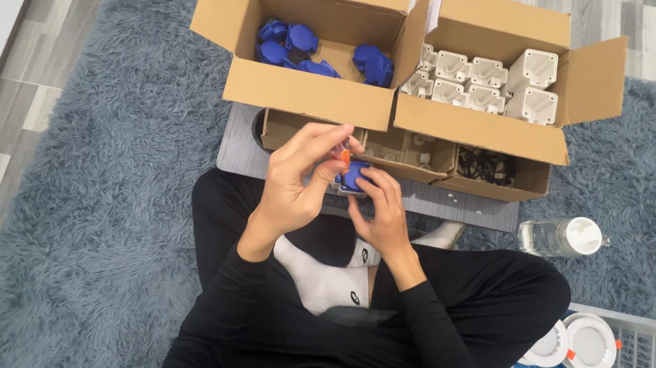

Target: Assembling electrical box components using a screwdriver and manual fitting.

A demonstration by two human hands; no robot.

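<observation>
The person sits cross-legged on a grey-blue shaggy rug [105, 172], and both hands meet just above the lap. The right hand [381, 211] holds a small blue plastic socket part [354, 176]; its grip is closed around the lower edge of this piece. The left hand [297, 179] has its fingers pinched narrow on a small orange-tipped tool [344, 157], probably a short screwdriver, and the tip touches the top of the blue part. How the tip sits in the part I cannot tell, because the fingers hide it.

My judgement is that the step in hand is the fastening or fitting of something on this one blue piece. The next move seems to call for a steady right hand and a careful turn or press by the left hand, so that the tool does not slip off.

Behind the hands stand an open cardboard box with more blue parts [315, 52], a second open cardboard box with white plastic housings [489, 87], and a low cardboard tray with compartments [405, 153]. A clear plastic bottle with a white cap [557, 236] lies near the right knee.
</observation>
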